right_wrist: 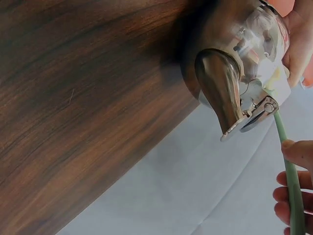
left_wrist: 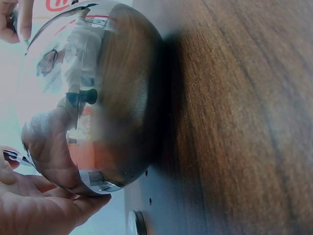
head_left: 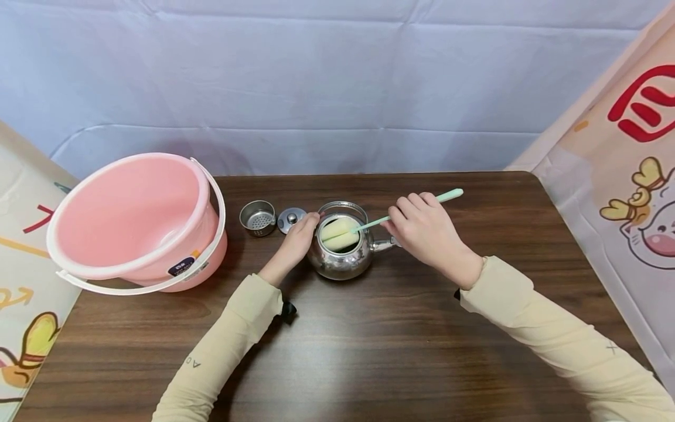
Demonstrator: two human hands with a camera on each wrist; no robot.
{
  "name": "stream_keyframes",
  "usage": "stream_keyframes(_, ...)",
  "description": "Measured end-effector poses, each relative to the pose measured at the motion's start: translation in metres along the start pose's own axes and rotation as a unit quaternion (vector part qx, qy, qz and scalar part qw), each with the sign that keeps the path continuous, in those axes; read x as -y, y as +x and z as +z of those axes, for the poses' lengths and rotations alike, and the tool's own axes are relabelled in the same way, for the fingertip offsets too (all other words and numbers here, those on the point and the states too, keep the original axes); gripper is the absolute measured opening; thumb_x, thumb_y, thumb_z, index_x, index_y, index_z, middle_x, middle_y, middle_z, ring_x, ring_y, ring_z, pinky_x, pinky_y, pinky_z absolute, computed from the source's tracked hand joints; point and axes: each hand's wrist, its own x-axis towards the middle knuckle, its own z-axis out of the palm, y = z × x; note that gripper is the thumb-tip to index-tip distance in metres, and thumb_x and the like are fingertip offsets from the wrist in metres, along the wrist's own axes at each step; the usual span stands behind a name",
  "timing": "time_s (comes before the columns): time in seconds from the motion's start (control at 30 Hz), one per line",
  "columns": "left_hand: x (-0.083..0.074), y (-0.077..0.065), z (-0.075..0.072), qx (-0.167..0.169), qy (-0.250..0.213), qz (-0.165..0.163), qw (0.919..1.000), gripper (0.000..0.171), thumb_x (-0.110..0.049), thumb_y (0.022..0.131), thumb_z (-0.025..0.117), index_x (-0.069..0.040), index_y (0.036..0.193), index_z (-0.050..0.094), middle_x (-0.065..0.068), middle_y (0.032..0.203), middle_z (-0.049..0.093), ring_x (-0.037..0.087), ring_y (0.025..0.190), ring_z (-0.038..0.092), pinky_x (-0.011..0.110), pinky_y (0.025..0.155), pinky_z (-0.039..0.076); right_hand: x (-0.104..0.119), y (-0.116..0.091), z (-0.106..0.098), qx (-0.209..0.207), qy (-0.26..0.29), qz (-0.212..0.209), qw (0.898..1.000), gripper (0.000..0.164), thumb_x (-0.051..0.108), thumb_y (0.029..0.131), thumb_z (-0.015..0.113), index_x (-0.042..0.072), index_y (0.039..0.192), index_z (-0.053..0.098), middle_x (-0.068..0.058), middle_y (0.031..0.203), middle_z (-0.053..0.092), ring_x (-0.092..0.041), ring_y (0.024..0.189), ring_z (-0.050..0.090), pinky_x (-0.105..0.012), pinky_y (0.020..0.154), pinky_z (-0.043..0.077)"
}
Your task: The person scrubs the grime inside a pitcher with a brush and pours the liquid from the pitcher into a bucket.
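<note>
A shiny metal teapot (head_left: 340, 271) stands upright on the table with its spout (right_wrist: 217, 88) toward my right side. My left hand (head_left: 298, 239) holds the pot's left side; in the left wrist view its fingers (left_wrist: 78, 208) lie against the curved metal. From the right, my right hand (head_left: 424, 231) grips the thin green handle of a sponge brush (head_left: 341, 227). The brush's pale yellow sponge head sits in the pot's round mouth, and its lower part is hidden inside. In the right wrist view, the thumb and fingers wrap the green handle (right_wrist: 292, 191).
Left of the pot lie a knobbed metal lid (head_left: 287, 225) and a small perforated strainer (head_left: 258, 221). A large pink bucket (head_left: 211, 258) with a white handle stands at the table's left. Behind the dark wooden table (head_left: 401, 351) hangs a pale cloth (head_left: 316, 76).
</note>
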Motion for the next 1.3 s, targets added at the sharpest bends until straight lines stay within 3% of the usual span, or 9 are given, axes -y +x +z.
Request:
stream_keyframes(0.33, 0.000, 0.000, 0.001, 0.000, -0.004, 0.003, 1.0000, 0.046, -0.030, 0.098, 0.026, -0.003, 0.128, 0.049, 0.010, 0.133, 0.048, 0.022, 0.128, 0.036, 0.032, 0.107, 0.026, 0.004, 0.002, -0.001, -0.017, -0.004, -0.014, 1.000, 0.013, 0.011, 0.081, 0.061, -0.002, 0.080, 0.061, -0.012, 0.071, 0.054, -0.030, 0.065, 0.050, -0.041, 0.065, 0.038)
stream_keyframes(0.57, 0.000, 0.001, 0.000, 0.004, 0.007, 0.002, 1.0000, 0.047, -0.030, 0.098, 0.025, -0.003, 0.129, 0.048, 0.012, 0.134, 0.047, 0.023, 0.128, 0.036, 0.033, 0.107, 0.026, 0.005, 0.007, -0.004, -0.015, -0.019, -0.036, 0.999, 0.030, 0.014, 0.093, 0.040, -0.003, 0.080, 0.061, -0.011, 0.071, 0.052, -0.029, 0.065, 0.048, -0.040, 0.065, 0.039)
stream_keyframes(0.8, -0.001, 0.001, 0.000, 0.008, 0.006, -0.004, 0.9999, 0.048, -0.032, 0.098, 0.025, -0.005, 0.131, 0.047, 0.011, 0.135, 0.046, 0.022, 0.129, 0.034, 0.033, 0.107, 0.025, 0.003, 0.011, -0.005, -0.025, -0.012, -0.059, 0.998, 0.030, 0.012, 0.093, 0.041, -0.004, 0.075, 0.059, -0.012, 0.069, 0.050, -0.029, 0.065, 0.047, -0.039, 0.064, 0.039)
stream_keyframes(1.3, 0.000, 0.000, -0.001, 0.008, 0.009, -0.015, 0.9998, 0.049, -0.033, 0.098, 0.025, -0.005, 0.133, 0.045, 0.012, 0.137, 0.043, 0.024, 0.129, 0.034, 0.035, 0.108, 0.025, 0.003, 0.013, -0.010, 0.000, -0.011, -0.074, 0.997, 0.030, 0.014, 0.092, 0.042, -0.002, 0.075, 0.061, -0.010, 0.069, 0.052, -0.027, 0.067, 0.049, -0.037, 0.066, 0.041)
